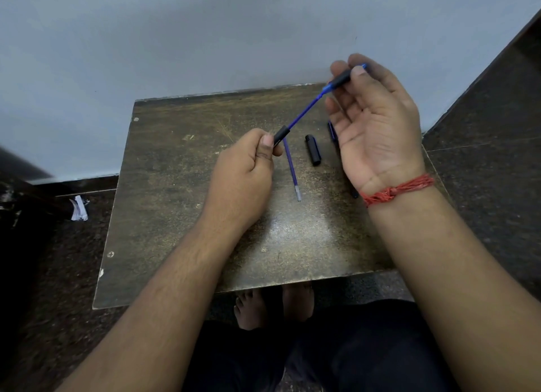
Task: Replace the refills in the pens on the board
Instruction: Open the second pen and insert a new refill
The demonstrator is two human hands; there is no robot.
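Note:
My left hand [244, 169] is closed around a black pen barrel [281, 135] above the worn brown board [175, 204]. A blue refill [304, 110] runs from that barrel up to the black grip section [341, 78], pinched between the thumb and fingers of my right hand [374, 128]. A loose blue refill [291, 169] lies on the board beside my left hand. A black pen cap [312, 150] lies to its right. Another dark blue pen [332, 131] is partly hidden behind my right palm.
The board stands against a pale wall, on a dark speckled floor. A crumpled scrap of paper [79, 208] lies on the floor at the left. My bare feet [272, 306] show under the board's near edge. A red thread is tied around my right wrist.

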